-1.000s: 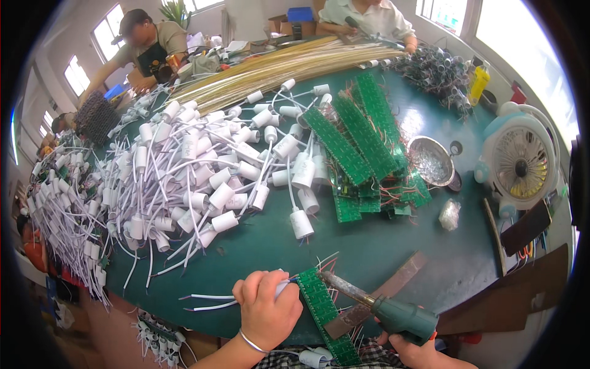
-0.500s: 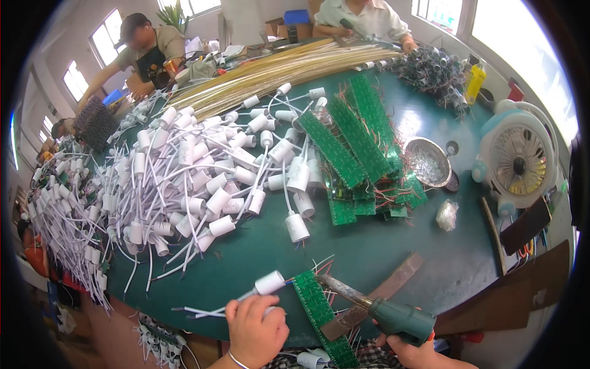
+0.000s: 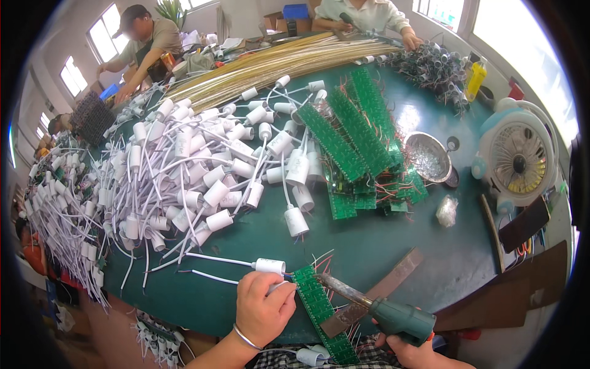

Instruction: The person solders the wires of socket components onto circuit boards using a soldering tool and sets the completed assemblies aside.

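Note:
My left hand (image 3: 264,304) is closed at the left edge of a long green circuit board (image 3: 314,302), its fingers round a white cylindrical lamp holder with a cable, mostly hidden by the fingers. Just above it lies another white lamp holder (image 3: 269,265), its coloured wires reaching the board's edge. My right hand (image 3: 402,350) grips a green-bodied soldering iron (image 3: 399,320), whose metal tip is at the board's upper end. A brown flat bar (image 3: 375,292) lies across the board, under the iron. Red and white wires stick out of the board's top.
A big heap of white lamp holders (image 3: 184,147) covers the left of the green table. Stacked circuit boards (image 3: 350,141), a metal bowl (image 3: 425,158), a plastic-wrapped lump (image 3: 447,211) and a fan (image 3: 517,154) stand right. Long thin strips (image 3: 270,64) and two people are beyond.
My left hand has moved up and right to the board's edge, bringing a lamp holder with it. The other lamp holder shifted up slightly. My right hand and the iron stay put.

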{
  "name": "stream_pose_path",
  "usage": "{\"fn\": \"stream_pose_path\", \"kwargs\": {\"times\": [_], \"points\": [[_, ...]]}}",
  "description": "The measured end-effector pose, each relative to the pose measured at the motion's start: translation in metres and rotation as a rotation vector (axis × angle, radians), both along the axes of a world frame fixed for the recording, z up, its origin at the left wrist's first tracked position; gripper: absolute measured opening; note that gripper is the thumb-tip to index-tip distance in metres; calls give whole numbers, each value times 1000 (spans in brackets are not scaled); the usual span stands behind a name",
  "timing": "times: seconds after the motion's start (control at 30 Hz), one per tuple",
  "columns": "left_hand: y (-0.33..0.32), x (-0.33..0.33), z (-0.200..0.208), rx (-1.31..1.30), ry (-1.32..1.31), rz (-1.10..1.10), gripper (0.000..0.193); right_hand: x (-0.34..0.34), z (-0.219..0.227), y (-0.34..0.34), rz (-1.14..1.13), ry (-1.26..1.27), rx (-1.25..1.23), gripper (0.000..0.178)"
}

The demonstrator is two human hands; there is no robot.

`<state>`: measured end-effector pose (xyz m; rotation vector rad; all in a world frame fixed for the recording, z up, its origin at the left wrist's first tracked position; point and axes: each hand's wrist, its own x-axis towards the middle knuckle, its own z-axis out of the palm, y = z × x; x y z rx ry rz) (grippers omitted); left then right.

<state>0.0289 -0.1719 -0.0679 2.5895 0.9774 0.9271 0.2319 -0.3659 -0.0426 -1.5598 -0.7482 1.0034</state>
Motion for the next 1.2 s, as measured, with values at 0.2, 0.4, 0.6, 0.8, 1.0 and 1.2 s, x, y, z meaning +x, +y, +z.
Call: {"fn": "stream_pose_path", "kwargs": {"times": [0.2, 0.4, 0.6, 0.8, 1.0, 1.2], "points": [[1, 1, -3, 32, -24, 0, 25, -1, 1, 1, 40, 30, -39, 25], [1, 2, -4, -5, -61, 28, 25, -3, 2, 6, 47, -4, -38, 25], [2, 5, -4, 28, -54, 6, 26, -7, 4, 12, 23, -15, 3, 27], [2, 3, -7, 17, -38, 26, 26, -4, -1, 11, 99, -199, 35, 30], [2, 6, -4, 39, -31, 27, 26, -5, 8, 15, 144, -296, 23, 37], [2, 8, -5, 44, -31, 35, 26, -7, -8, 4, -1, 18, 28, 41]]}}
